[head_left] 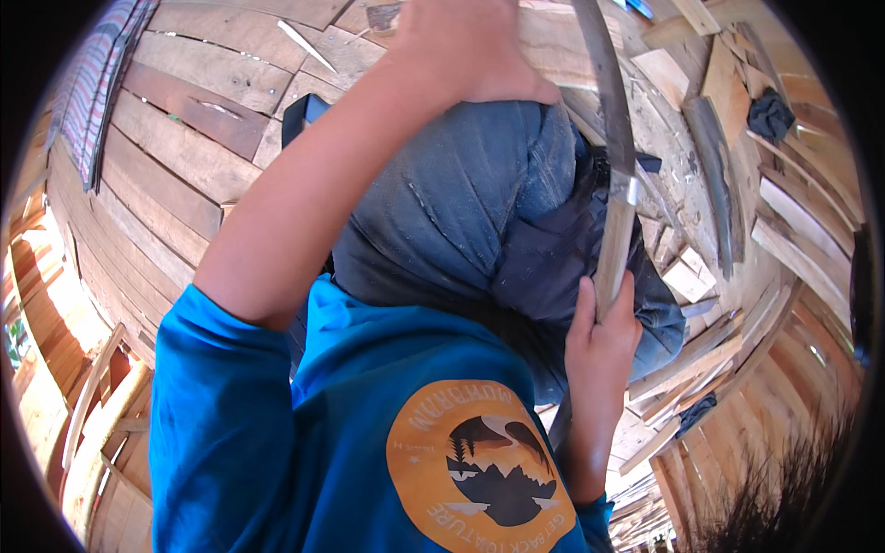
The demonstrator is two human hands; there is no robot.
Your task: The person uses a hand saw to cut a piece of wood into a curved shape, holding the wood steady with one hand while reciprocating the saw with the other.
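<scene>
My right hand (pixel 604 341) is closed round the wooden handle of a machete (pixel 612 111). Its long, dark blade rises past my bent knee and out of the top of the view, with a shiny metal collar where blade meets handle. At the upper edge, my left hand (pixel 475 51) is just beyond the knee of my blue trousers (pixel 452 194). Its thumb points right along the cloth, while the other fingers are cut off by the frame. A pale wooden piece (pixel 560 51) lies between that hand and the blade; whether the hand touches it cannot be made out.
Plank flooring (pixel 198 115) spreads to the left, with a thin pale wood sliver (pixel 307 46) on it. A striped cloth (pixel 92 92) hangs at the far left. Offcuts, boards (pixel 802 253) and shavings are strewn on the right, near a crumpled black cloth (pixel 771 115).
</scene>
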